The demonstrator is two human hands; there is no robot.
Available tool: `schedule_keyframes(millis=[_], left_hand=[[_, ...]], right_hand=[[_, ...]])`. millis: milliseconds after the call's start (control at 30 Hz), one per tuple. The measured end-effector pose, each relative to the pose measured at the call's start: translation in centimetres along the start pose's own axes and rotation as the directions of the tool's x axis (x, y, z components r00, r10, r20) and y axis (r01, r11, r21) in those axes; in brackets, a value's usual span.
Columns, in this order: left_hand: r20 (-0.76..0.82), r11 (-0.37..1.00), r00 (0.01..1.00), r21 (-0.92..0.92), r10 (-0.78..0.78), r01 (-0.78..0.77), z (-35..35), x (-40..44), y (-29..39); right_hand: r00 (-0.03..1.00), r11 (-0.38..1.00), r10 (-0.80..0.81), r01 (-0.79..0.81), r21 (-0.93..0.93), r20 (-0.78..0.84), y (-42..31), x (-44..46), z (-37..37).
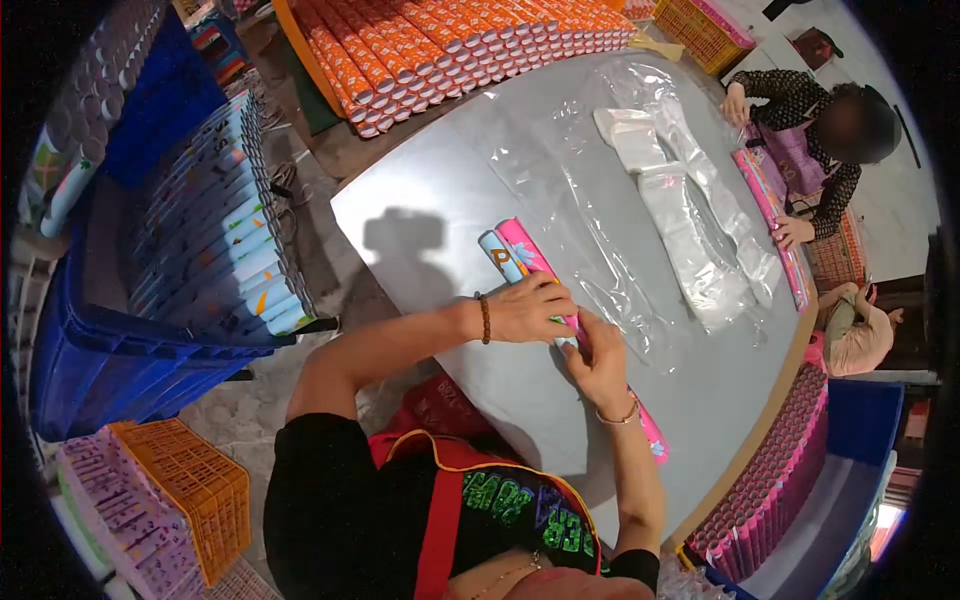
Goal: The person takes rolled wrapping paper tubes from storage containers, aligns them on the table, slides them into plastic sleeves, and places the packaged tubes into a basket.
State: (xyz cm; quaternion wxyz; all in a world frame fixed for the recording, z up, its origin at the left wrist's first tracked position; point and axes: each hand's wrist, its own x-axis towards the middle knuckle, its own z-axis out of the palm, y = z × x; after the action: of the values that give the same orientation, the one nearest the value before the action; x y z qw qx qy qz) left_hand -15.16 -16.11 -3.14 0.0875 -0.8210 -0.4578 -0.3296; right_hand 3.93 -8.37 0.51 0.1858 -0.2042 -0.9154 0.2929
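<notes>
A pink patterned roll [522,245] and a light blue roll with a brown letter [499,256] lie side by side on the grey table [450,180]. My left hand [527,307] rests over the middle of both rolls, its fingers curled round them. Just beside it, my right hand [599,362] grips the rolls lower down, thumb and fingers bent. The pink roll's lower end sticks out past my right wrist. Parts of both rolls are hidden under my hands.
Clear plastic bags [690,230] are spread at the table's right. Across it, a co-worker [800,140] holds another pink roll [772,215]. Orange rolls [420,50] are stacked behind. Blue bins [140,350] with rolls stand left and right, and an orange crate [190,490] sits lower left.
</notes>
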Motion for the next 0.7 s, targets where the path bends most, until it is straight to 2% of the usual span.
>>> schedule_keyframes(millis=[133, 267, 333, 367, 433, 467, 500, 533, 567, 600, 667, 700], left_hand=[[-0.016, 1.000, 1.000, 0.013, 0.002, -0.002, -0.3, 0.1, -0.1], [0.013, 0.999, 1.000, 0.050, 0.002, -0.003, -0.6, -0.3, -0.7], [0.107, 0.995, 0.994, 0.099, -0.031, 0.021, -1.5, -1.1, -2.1], [0.092, 0.985, 0.995, 0.168, -0.043, 0.027, -1.9, -1.7, -3.0], [0.054, 0.981, 0.997, 0.190, -0.055, 0.044, -2.5, -2.2, -4.3], [0.024, 0.974, 0.997, 0.217, -0.070, 0.063, -3.3, -2.9, -4.7], [0.070, 0.971, 0.994, 0.228, -0.083, 0.065, -3.4, -3.3, -5.0], [0.130, 0.962, 0.983, 0.256, -0.127, 0.090, -3.1, -3.6, -5.5], [0.180, 0.973, 0.964, 0.159, -0.196, 0.168, -2.5, -4.0, -6.1], [0.179, 0.981, 0.965, 0.054, -0.192, 0.185, -2.6, -3.7, -6.0], [0.093, 0.986, 0.988, 0.124, -0.127, 0.115, -1.7, -4.5, -6.2], [0.108, 0.979, 0.984, 0.165, -0.140, 0.121, -2.3, -5.1, -6.0]], right_hand=[[0.991, 0.989, -0.132, 0.131, -0.073, -0.015, 0.3, -0.2, 0.1], [0.985, 0.979, -0.171, 0.168, -0.113, -0.013, 0.8, -0.6, 0.5], [0.996, 0.989, -0.088, 0.088, -0.118, 0.007, 0.7, -0.8, 0.7], [0.996, 0.989, -0.092, 0.092, -0.115, 0.010, 0.5, -0.9, 0.6], [0.997, 0.994, -0.071, 0.074, -0.078, 0.041, -0.1, -0.4, 0.1], [0.988, 0.997, 0.040, -0.028, -0.078, 0.150, -0.9, 0.1, -0.7], [0.955, 0.991, 0.123, -0.107, -0.074, 0.269, -1.5, 0.8, -1.4], [0.974, 0.995, 0.084, -0.072, -0.064, 0.209, -1.7, 0.7, -1.0], [0.988, 0.998, 0.044, -0.038, -0.047, 0.150, -1.1, 0.2, -0.4], [0.993, 0.995, 0.001, 0.011, -0.098, 0.122, 0.4, -0.7, 0.0], [0.994, 0.985, -0.065, 0.078, -0.152, 0.087, 1.3, -1.2, 0.3], [0.986, 0.962, -0.154, 0.165, -0.216, 0.068, 2.4, -1.5, 0.8]])
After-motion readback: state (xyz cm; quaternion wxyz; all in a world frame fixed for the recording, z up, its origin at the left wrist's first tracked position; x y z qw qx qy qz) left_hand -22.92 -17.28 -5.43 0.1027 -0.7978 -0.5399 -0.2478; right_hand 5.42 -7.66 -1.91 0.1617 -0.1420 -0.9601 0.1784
